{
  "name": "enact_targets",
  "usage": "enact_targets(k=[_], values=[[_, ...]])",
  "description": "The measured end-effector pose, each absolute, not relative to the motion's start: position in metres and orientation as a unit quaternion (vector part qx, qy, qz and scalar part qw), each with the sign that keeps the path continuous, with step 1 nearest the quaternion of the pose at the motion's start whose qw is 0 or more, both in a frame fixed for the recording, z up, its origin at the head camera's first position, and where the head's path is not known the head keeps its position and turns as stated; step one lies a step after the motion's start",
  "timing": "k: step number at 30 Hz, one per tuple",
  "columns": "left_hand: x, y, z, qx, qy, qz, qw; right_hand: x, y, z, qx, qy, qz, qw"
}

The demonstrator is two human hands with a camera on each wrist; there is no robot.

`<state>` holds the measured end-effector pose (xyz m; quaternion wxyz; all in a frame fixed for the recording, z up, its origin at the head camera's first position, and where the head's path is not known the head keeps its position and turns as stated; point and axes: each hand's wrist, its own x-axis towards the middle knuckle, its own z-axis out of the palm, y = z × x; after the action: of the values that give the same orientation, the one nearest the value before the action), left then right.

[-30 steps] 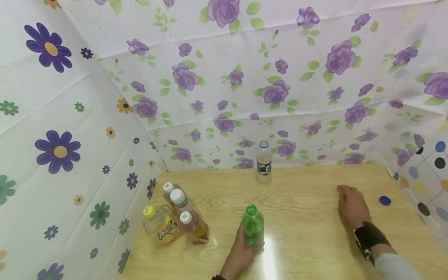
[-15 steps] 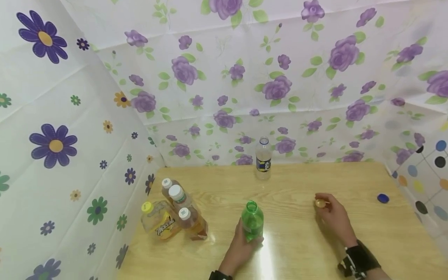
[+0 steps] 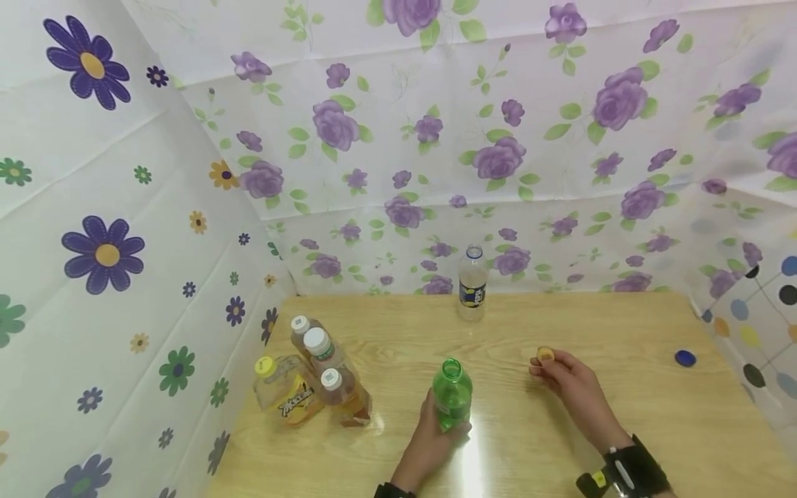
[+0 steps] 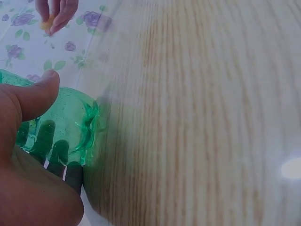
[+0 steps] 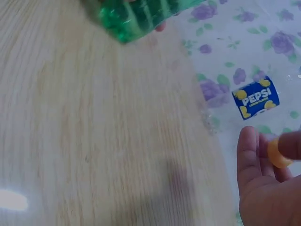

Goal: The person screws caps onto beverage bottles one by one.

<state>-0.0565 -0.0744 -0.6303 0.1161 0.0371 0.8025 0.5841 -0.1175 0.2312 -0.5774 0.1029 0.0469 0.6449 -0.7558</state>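
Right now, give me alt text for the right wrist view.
A right hand pinches a round orange cap at lower right, below a blue Pepsi label. A translucent green plastic bottle is cropped at the top; pale wooden tabletop fills the left.

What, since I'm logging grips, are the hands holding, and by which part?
The left hand holds the green bottle around its lower body. The right hand pinches an orange cap; whether by rim or faces, I cannot tell.

This looks like a screened-off booth, with printed sheets (image 3: 429,166) walling a wood-grain table (image 3: 398,360) on three sides.
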Motion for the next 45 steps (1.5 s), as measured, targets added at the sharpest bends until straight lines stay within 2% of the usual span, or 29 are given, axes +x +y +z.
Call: enact_targets(k=[5,21,27,32,36,40,45], values=[[-0.056,-0.074,-0.63,0.038,0.801,0.586,0.115,-0.113,0.229,-0.577,0.049,0.689,-0.717,0.091],[-0.057,-0.075,-0.632,0.039,0.8,0.59,0.108,-0.111,0.195,-0.545,-0.044,0.763,-0.644,0.036],[-0.056,-0.071,-0.633,0.035,0.802,0.587,0.101,-0.103,0.173,-0.521,-0.121,0.821,-0.557,-0.04],[-0.057,-0.063,-0.634,0.037,0.81,0.576,0.107,-0.093,0.156,-0.493,-0.222,0.814,-0.526,-0.106],[-0.055,-0.056,-0.634,0.03,0.816,0.566,0.114,-0.088,0.147,-0.479,-0.297,0.802,-0.507,-0.106],[-0.055,-0.053,-0.631,0.03,0.817,0.563,0.12,-0.086,0.142,-0.473,-0.326,0.81,-0.478,-0.091],[-0.054,-0.054,-0.631,0.033,0.821,0.558,0.115,-0.085,0.139,-0.47,-0.385,0.8,-0.444,-0.119]])
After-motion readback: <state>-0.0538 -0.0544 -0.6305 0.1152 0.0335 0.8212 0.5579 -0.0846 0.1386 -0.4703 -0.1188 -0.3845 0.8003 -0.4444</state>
